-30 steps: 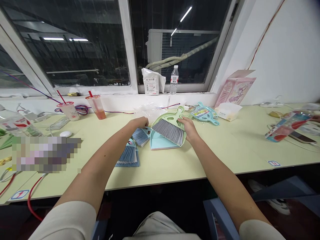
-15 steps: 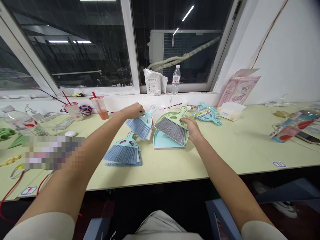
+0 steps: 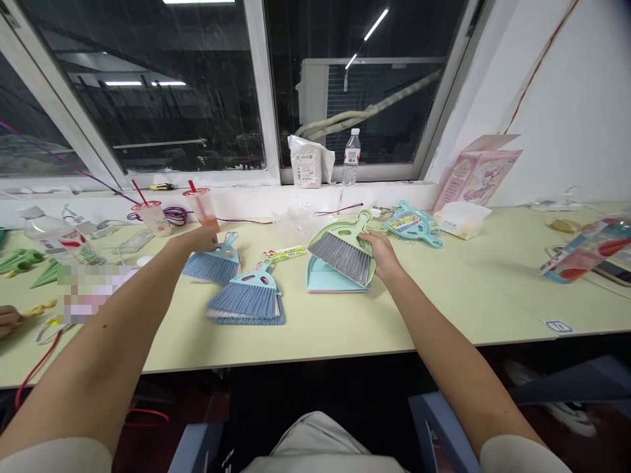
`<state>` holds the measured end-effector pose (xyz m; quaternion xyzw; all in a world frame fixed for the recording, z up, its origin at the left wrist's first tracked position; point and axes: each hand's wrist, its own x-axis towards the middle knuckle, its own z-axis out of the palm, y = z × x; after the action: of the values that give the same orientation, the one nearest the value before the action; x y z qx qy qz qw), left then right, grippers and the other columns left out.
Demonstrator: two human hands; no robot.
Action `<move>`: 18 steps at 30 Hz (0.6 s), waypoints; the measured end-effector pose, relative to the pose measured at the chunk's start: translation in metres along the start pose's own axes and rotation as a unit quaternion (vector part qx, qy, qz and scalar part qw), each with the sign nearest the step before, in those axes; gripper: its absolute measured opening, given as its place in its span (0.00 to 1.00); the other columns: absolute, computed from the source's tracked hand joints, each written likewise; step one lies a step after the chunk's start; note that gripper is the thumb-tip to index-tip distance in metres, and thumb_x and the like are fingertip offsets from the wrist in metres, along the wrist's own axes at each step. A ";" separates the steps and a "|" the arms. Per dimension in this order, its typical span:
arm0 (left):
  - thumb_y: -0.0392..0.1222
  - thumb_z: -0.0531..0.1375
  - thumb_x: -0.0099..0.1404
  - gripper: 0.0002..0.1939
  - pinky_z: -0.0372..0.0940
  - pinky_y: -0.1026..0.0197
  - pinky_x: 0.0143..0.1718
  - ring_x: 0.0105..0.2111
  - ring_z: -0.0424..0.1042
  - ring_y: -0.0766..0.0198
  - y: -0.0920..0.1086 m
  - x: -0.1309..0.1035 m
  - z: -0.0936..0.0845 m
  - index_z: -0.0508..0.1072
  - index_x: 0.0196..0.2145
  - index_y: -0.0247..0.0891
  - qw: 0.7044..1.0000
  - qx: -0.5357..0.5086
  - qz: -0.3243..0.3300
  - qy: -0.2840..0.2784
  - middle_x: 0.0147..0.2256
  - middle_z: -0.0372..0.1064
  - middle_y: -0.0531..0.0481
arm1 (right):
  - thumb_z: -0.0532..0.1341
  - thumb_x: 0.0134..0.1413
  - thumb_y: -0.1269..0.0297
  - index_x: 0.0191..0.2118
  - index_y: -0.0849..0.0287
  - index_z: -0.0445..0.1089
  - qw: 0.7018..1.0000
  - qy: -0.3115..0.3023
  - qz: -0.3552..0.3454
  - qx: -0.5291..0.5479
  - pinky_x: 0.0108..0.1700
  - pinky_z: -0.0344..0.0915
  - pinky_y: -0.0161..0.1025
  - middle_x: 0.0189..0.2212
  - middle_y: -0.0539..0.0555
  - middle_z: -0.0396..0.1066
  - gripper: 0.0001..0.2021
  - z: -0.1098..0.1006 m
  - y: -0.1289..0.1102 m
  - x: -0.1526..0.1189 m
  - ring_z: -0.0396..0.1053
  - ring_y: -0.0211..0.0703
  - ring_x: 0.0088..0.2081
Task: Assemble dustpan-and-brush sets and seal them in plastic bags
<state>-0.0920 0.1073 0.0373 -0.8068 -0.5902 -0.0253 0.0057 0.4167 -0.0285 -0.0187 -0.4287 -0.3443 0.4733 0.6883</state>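
Two hands work apart: left hand (image 3: 200,238), fingers gripping a blue brush (image 3: 213,264) by its handle, holds it low toward the tabletop (image 3: 345,322) rear edge; right hand (image 3: 384,253), fingers closed, steadies the green dustpan-and-brush set (image 3: 344,253) mid-tabletop

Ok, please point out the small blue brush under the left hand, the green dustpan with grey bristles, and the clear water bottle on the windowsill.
small blue brush (image 3: 213,266), head view, on its bristles.
green dustpan (image 3: 349,238), head view, on its pan.
clear water bottle (image 3: 350,160), head view, on its label.
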 end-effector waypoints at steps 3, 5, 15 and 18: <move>0.40 0.64 0.52 0.10 0.57 0.60 0.33 0.25 0.67 0.58 0.000 -0.002 0.026 0.71 0.16 0.39 0.995 0.047 0.000 -0.083 0.19 0.68 0.47 | 0.71 0.35 0.66 0.34 0.58 0.76 1.000 -0.006 0.002 0.005 0.35 0.70 0.37 0.32 0.50 0.78 0.13 0.002 0.001 -0.002 0.74 0.43 0.32; 0.40 0.63 0.54 0.07 0.59 0.60 0.35 0.28 0.71 0.57 0.009 0.003 0.035 0.75 0.20 0.39 0.996 0.046 0.014 -0.081 0.24 0.74 0.45 | 0.71 0.35 0.66 0.33 0.57 0.75 1.000 -0.005 0.000 0.003 0.34 0.69 0.37 0.31 0.50 0.78 0.13 0.003 0.002 -0.003 0.74 0.43 0.32; 0.42 0.67 0.50 0.22 0.66 0.61 0.46 0.46 0.77 0.51 0.055 0.023 0.037 0.82 0.45 0.39 0.997 0.035 -0.024 -0.062 0.49 0.78 0.38 | 0.72 0.35 0.65 0.33 0.57 0.75 1.000 0.001 -0.011 -0.019 0.37 0.69 0.38 0.32 0.50 0.78 0.13 0.007 -0.001 -0.009 0.74 0.44 0.34; 0.42 0.65 0.54 0.26 0.67 0.60 0.47 0.49 0.76 0.49 0.077 0.022 0.034 0.79 0.52 0.36 0.998 0.031 -0.039 -0.031 0.52 0.76 0.35 | 0.72 0.36 0.62 0.33 0.57 0.76 0.999 -0.017 -0.010 -0.040 0.37 0.69 0.39 0.33 0.51 0.78 0.13 0.007 -0.001 -0.010 0.74 0.46 0.35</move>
<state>-0.0105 0.1062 0.0057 -0.7832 -0.6214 0.0181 0.0111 0.4080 -0.0367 -0.0156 -0.4444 -0.3787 0.4592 0.6695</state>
